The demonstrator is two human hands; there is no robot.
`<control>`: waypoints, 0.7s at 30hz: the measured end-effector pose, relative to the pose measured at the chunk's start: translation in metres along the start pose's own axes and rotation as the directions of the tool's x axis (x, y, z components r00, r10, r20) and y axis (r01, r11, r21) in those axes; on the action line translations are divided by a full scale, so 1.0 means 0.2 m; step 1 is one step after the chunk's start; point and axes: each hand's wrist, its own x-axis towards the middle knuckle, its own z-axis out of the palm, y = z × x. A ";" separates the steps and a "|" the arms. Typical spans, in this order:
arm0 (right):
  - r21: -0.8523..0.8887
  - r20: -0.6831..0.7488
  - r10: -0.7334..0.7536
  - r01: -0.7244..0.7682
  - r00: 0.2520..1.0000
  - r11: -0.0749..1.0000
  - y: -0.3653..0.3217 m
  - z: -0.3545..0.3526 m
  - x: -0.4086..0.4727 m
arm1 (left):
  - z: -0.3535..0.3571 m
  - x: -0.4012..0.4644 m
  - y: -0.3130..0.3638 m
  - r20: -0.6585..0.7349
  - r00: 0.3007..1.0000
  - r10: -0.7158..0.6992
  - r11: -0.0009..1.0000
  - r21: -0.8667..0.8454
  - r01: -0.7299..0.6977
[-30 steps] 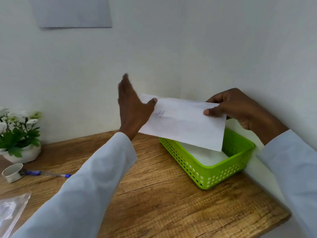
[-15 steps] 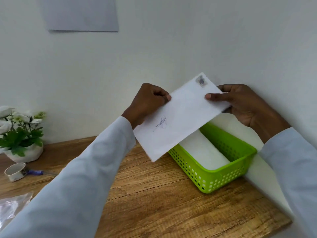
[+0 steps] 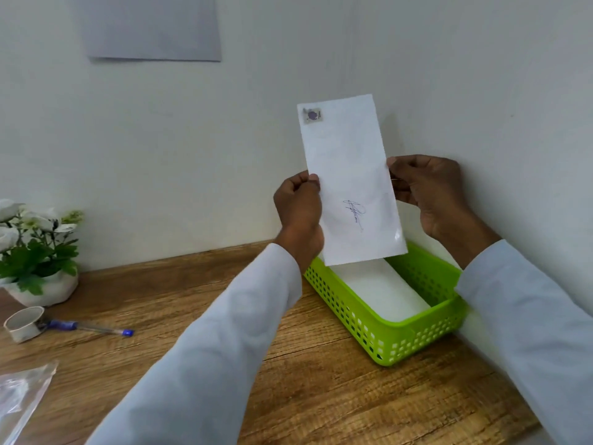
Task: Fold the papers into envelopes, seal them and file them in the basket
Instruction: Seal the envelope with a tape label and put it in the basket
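A white envelope [image 3: 349, 178] with a stamp at its top left corner and a blue signature stands upright on its short end in the air, just above the far end of the green basket [image 3: 414, 335]. My left hand [image 3: 300, 213] pinches its left edge and my right hand [image 3: 430, 194] pinches its right edge. At least one white envelope [image 3: 382, 290] lies flat inside the basket.
On the wooden table [image 3: 199, 303], a blue pen [image 3: 93, 327] and a roll of tape [image 3: 24, 324] lie at the left, in front of a potted plant [image 3: 35, 252]. A clear plastic bag [image 3: 22, 393] sits at the lower left. White walls close the corner behind the basket.
The envelope was turned from lying lengthwise to standing upright over the basket. My left hand went from flat against it to pinching its left edge.
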 end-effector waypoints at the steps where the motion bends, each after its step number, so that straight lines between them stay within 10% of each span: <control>1: -0.057 -0.028 -0.028 0.026 0.999 0.998 0.03 0.00 0.01 | 0.01 -0.01 -0.03 -0.016 1.000 -0.017 1.000 -0.003 0.017; 9: -0.516 0.068 0.011 0.026 0.998 0.856 0.22 -0.04 0.06 | -0.17 -0.06 -0.17 0.089 0.996 -0.013 0.903 0.429 -0.027; 17: -0.776 0.177 0.072 0.095 0.981 0.623 0.30 -0.07 0.03 | -0.25 -0.10 -0.24 0.152 0.985 0.082 0.465 0.868 -0.173; 21: -0.868 0.217 0.151 0.120 0.964 0.482 0.31 -0.07 0.00 | -0.25 -0.15 -0.26 0.185 0.977 0.107 0.432 0.876 -0.214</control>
